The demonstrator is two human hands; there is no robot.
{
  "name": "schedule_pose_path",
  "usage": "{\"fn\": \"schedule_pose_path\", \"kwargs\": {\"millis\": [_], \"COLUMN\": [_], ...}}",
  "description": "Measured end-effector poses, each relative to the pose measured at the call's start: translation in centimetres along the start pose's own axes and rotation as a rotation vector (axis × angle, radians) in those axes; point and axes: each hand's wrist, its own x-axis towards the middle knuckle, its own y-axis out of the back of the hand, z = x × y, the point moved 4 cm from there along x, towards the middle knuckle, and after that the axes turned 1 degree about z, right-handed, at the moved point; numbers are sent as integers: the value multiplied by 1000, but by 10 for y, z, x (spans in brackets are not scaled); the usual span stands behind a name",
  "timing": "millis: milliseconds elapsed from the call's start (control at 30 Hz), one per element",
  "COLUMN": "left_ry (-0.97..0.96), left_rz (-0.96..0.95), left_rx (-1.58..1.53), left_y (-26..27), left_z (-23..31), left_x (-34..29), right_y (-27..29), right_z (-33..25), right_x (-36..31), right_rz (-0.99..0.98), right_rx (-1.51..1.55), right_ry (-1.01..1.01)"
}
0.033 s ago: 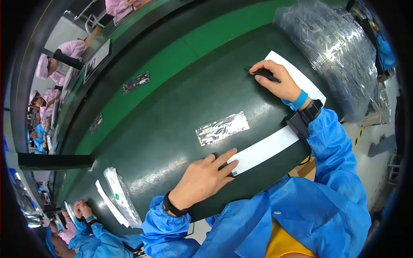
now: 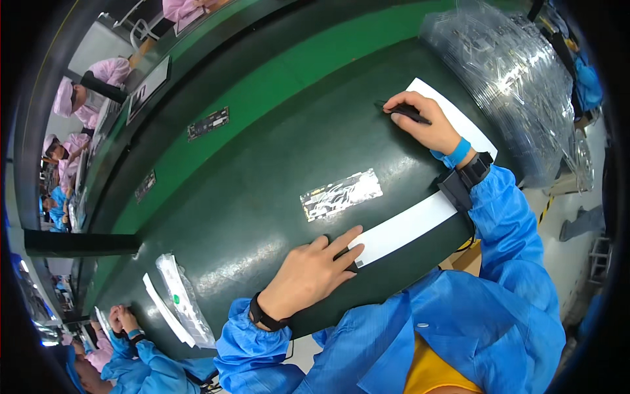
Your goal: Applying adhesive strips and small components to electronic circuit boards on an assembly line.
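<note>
Workroom, long dark green surface [image 2: 249,177]; a brighter green band [image 2: 282,72] runs beyond the patterned board [image 2: 341,195], which lies flat and serves as landmark. Two smaller dark boards [image 2: 209,123] sit on that band, left of and beyond the landmark. Far right of it: a heap of clear plastic trays [image 2: 505,85]. Far left of it: a clear plastic packet [image 2: 180,295], co-workers in pink and blue past that.

Hands: left hand [image 2: 315,276] palm down, near side of the board, fingers spread, gripping nothing; fingertips touch the left end of a white strip [image 2: 410,228] lying to the board's near right. Right hand [image 2: 426,121] beyond and right of the board, fingers closed around a slim black tool [image 2: 410,113], tip pointing left. White sheet [image 2: 464,123] beside that hand.
</note>
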Motion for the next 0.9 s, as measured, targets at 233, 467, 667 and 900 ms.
{"fn": "schedule_pose_path", "kwargs": {"millis": [233, 467, 667, 900], "left_ry": [47, 6, 3, 9], "left_rz": [133, 140, 26, -57], "left_rx": [125, 89, 1, -21], "left_y": [-22, -15, -18, -16], "left_z": [9, 14, 9, 8], "left_x": [-17, -23, -22, -20], "right_y": [7, -38, -62, -68], "right_z": [-55, -92, -102, -102], "right_x": [-15, -116, -144, -148], "right_rz": [146, -33, 59, 18], "right_rx": [296, 444, 498, 335], "right_ry": [-246, -550, -545, -317]}}
